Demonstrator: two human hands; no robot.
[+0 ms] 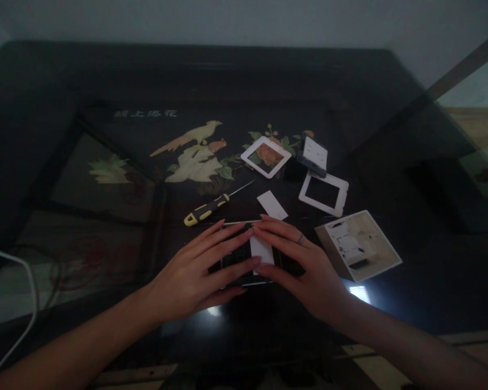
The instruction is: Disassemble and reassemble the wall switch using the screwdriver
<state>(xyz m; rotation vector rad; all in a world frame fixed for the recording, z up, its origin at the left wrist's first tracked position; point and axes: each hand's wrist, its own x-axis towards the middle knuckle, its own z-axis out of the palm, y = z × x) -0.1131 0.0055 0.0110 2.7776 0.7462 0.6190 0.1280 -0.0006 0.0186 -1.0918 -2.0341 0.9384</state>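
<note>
Both hands rest on a dark switch module (244, 254) lying flat on the black lacquered table (106, 81). My left hand (203, 271) has its fingers stretched out over the module's left half. My right hand (296, 260), a ring on one finger, lies with its fingers extended over the right half, touching a white rocker piece (261, 250) set in the module. The fingertips of the two hands meet near the module's top edge. Most of the module is hidden under the fingers.
A yellow-and-black screwdriver (209, 208) lies just beyond my left hand. Further back lie a loose white rocker (271, 205), two white frames (265, 156) (323, 193) and a switch part (313, 155). A white back box (358, 245) sits to the right. A white cable (28, 292) curves at left.
</note>
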